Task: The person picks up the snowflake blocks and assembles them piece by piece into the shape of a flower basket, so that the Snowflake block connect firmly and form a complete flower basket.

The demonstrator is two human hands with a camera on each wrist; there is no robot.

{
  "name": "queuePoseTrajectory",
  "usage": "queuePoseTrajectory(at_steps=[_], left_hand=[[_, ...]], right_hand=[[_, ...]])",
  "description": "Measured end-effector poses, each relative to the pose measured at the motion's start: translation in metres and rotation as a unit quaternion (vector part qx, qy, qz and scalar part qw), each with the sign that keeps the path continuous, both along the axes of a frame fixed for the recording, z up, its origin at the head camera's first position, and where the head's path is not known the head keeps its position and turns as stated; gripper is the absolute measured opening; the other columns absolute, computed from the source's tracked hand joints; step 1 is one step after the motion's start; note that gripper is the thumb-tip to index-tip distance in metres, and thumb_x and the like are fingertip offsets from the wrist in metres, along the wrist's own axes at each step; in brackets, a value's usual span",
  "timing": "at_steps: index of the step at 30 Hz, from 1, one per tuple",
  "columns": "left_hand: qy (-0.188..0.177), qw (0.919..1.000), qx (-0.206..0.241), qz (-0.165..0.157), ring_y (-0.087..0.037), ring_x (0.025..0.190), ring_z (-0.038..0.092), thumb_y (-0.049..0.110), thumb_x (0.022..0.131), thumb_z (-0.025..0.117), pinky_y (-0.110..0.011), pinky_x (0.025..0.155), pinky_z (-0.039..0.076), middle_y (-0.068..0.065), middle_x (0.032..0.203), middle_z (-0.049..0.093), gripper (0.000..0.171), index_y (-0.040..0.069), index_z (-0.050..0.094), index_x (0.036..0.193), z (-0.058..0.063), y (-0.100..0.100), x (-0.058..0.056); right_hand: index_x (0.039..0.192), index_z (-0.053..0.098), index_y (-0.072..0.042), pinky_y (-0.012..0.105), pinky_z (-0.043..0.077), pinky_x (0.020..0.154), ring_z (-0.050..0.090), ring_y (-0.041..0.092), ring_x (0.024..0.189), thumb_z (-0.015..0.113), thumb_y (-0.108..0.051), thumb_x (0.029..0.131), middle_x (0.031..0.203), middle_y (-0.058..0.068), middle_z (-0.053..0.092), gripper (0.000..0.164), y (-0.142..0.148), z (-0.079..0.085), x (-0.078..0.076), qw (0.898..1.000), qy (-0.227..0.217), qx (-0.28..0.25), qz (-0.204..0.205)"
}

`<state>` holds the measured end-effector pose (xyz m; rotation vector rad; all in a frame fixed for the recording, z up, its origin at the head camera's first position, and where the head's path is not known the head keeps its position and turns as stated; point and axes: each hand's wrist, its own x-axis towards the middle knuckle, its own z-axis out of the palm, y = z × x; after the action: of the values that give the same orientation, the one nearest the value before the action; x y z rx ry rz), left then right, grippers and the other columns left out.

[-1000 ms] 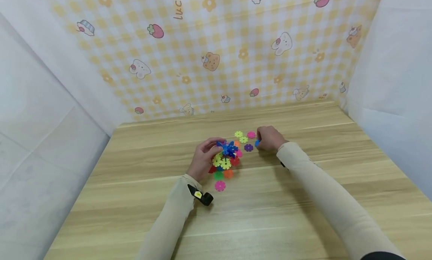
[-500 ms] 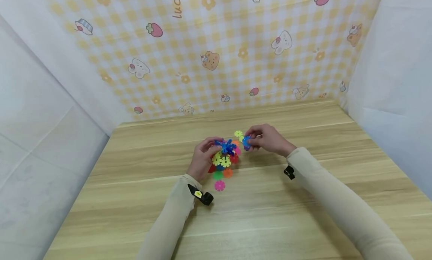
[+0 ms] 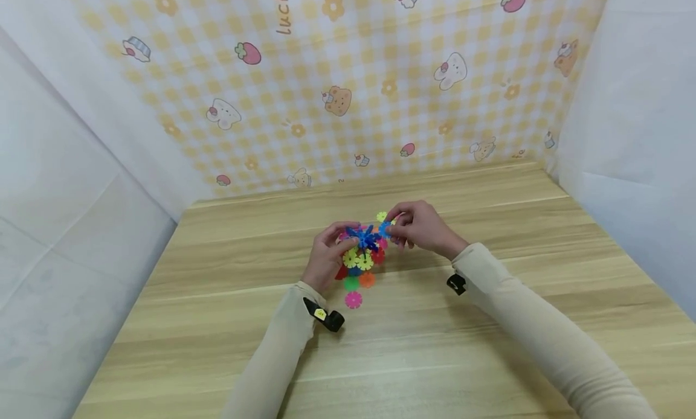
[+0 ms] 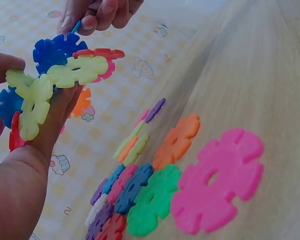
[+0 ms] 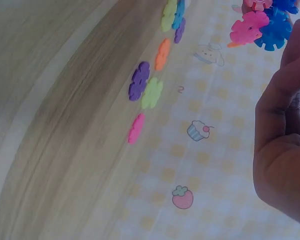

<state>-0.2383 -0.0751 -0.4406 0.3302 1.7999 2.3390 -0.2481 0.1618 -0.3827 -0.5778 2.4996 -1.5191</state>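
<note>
My left hand [image 3: 322, 259] holds a cluster of interlocked snowflake discs [image 3: 363, 236] above the table. Dark blue discs spread on its top; yellow-green, red, pink and orange discs show in the left wrist view, such as the yellow-green disc [image 4: 77, 71] at the front. Between thumb and fingers, my right hand [image 3: 426, 229] pinches a single light blue snowflake disc [image 3: 384, 229] just right of the cluster. Seen from the left wrist, that blue disc [image 4: 76, 27] is edge-on, close to the dark blue discs. Whether it touches them, I cannot tell.
Loose discs lie flat beneath and beyond the hands, among them a pink disc [image 3: 353, 299], a green disc [image 3: 351, 283] and a purple disc [image 5: 139, 81]. The wooden table [image 3: 413, 358] ends at a checked cloth [image 3: 380, 123] behind; white sheets stand at both sides.
My right hand has picked up the light blue disc from the right of the loose discs and brought it left, up to the cluster. The left hand has stayed nearly still with the cluster.
</note>
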Motion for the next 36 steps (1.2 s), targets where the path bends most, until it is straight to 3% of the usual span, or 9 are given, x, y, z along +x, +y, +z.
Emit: queuePoseTrajectory(at_steps=[6, 10, 14, 22, 28, 30, 32, 36], left_hand=[[0.021, 0.9990, -0.041, -0.001, -0.015, 0.114, 0.059, 0.005, 0.097, 0.064, -0.021, 0.089, 0.057, -0.016, 0.143, 0.051, 0.030, 0.000, 0.060, 0.126, 0.000, 0.001, 0.001], [0.037, 0.9973, -0.064, -0.002, -0.017, 0.122, 0.054, 0.007, 0.096, 0.065, -0.021, 0.091, 0.056, -0.011, 0.143, 0.053, 0.030, 0.001, 0.061, 0.125, 0.000, 0.001, 0.000], [0.042, 0.9957, -0.081, 0.017, -0.018, 0.127, 0.051, 0.009, 0.095, 0.068, -0.020, 0.093, 0.054, -0.005, 0.139, 0.057, 0.030, 0.003, 0.063, 0.124, 0.001, 0.000, 0.001], [0.039, 0.9932, -0.107, 0.022, -0.018, 0.125, 0.052, 0.013, 0.095, 0.068, -0.020, 0.091, 0.054, -0.007, 0.141, 0.056, 0.032, 0.003, 0.063, 0.125, 0.002, -0.006, 0.001], [0.030, 0.9914, -0.122, 0.036, -0.018, 0.121, 0.053, 0.017, 0.096, 0.068, -0.020, 0.094, 0.052, -0.008, 0.139, 0.057, 0.034, 0.004, 0.063, 0.127, 0.003, -0.007, -0.001], [0.023, 0.9913, -0.123, 0.039, -0.016, 0.123, 0.052, 0.016, 0.096, 0.068, -0.020, 0.096, 0.051, -0.005, 0.137, 0.057, 0.033, 0.005, 0.063, 0.127, 0.003, -0.007, 0.000], [0.017, 0.9923, -0.116, 0.041, -0.016, 0.123, 0.051, 0.015, 0.096, 0.067, -0.019, 0.097, 0.050, -0.004, 0.135, 0.058, 0.033, 0.005, 0.063, 0.127, 0.003, -0.006, 0.000], [0.005, 0.9953, -0.083, 0.049, -0.016, 0.116, 0.056, 0.011, 0.095, 0.067, -0.018, 0.092, 0.053, -0.004, 0.130, 0.059, 0.031, 0.004, 0.063, 0.125, 0.002, -0.005, -0.001]], right_hand=[[0.102, 0.072, -0.002, 0.039, 0.056, 0.055, 0.067, 0.039, 0.062, 0.065, -0.009, 0.095, 0.068, 0.004, 0.070, 0.012, -0.003, 0.002, 0.002, 0.999, 0.021, 0.036, 0.015], [0.103, 0.072, 0.001, 0.044, 0.058, 0.058, 0.067, 0.046, 0.067, 0.064, -0.006, 0.096, 0.071, 0.014, 0.070, 0.013, -0.006, 0.005, 0.002, 0.999, 0.018, 0.032, 0.016], [0.101, 0.072, 0.002, 0.047, 0.060, 0.061, 0.068, 0.047, 0.068, 0.064, -0.004, 0.095, 0.079, 0.026, 0.070, 0.012, -0.013, 0.005, 0.003, 0.999, 0.021, 0.029, 0.010], [0.102, 0.071, 0.001, 0.050, 0.059, 0.062, 0.067, 0.046, 0.068, 0.063, -0.006, 0.097, 0.078, 0.027, 0.069, 0.012, -0.021, -0.002, 0.000, 0.999, 0.019, 0.034, 0.014], [0.117, 0.068, 0.001, 0.035, 0.056, 0.058, 0.067, 0.035, 0.067, 0.051, -0.017, 0.105, 0.085, 0.023, 0.071, 0.027, -0.010, -0.010, -0.018, 0.999, -0.009, 0.040, -0.008], [0.115, 0.069, 0.002, 0.035, 0.056, 0.059, 0.067, 0.033, 0.066, 0.053, -0.014, 0.104, 0.087, 0.023, 0.071, 0.026, -0.005, -0.013, -0.023, 0.997, -0.007, 0.073, -0.025], [0.108, 0.071, 0.002, 0.034, 0.054, 0.062, 0.066, 0.028, 0.067, 0.059, -0.013, 0.099, 0.087, 0.020, 0.071, 0.020, -0.001, -0.017, -0.027, 0.988, 0.021, 0.150, -0.031], [0.091, 0.071, -0.004, 0.033, 0.051, 0.068, 0.060, 0.021, 0.073, 0.072, -0.018, 0.089, 0.086, 0.011, 0.071, 0.014, -0.002, -0.026, -0.032, 0.952, 0.062, 0.297, -0.033]])
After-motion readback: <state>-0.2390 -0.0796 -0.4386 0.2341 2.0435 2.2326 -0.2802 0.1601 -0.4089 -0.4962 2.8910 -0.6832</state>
